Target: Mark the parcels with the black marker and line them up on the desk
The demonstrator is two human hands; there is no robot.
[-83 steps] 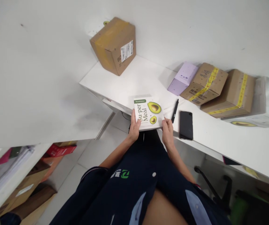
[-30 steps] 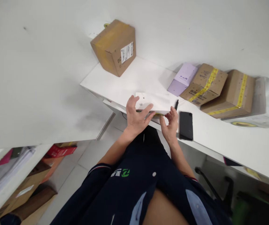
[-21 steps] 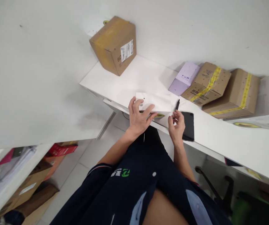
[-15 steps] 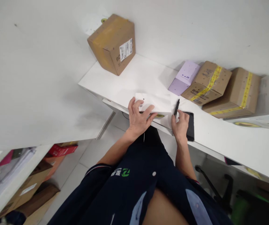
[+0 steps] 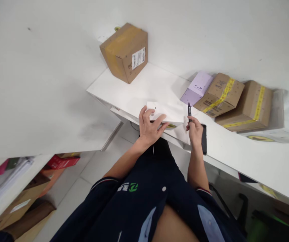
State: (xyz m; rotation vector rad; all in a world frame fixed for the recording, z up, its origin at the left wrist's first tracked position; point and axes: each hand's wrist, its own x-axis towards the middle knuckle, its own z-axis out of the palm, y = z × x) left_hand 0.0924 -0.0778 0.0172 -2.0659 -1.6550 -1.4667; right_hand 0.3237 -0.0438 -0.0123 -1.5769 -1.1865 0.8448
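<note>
A white box [image 5: 171, 113] lies along the front edge of the white table [image 5: 159, 84]; its outline blends into the tabletop. My left hand [image 5: 151, 126] grips its left part, fingers curled on the top and thumb against the near side. A green and yellow round sticker [image 5: 171, 126] shows on that near side, by my thumb. In my right hand [image 5: 194, 131] is a black marker [image 5: 189, 112], pointing away from me, just right of the box. Partly behind that hand lies a black phone [image 5: 204, 139].
A large taped carton [image 5: 124, 53] stands at the table's far left corner. Against the wall on the right are a lilac box [image 5: 197, 87], two brown cartons with yellow tape [image 5: 221, 94] and a pale box [image 5: 277, 111]. Shelves with boxes [image 5: 20, 201] stand at lower left.
My right hand has lifted the marker slightly up from beside the phone and now holds it more upright in the view. My left hand stays on the white box. The camera view has shifted a little.
</note>
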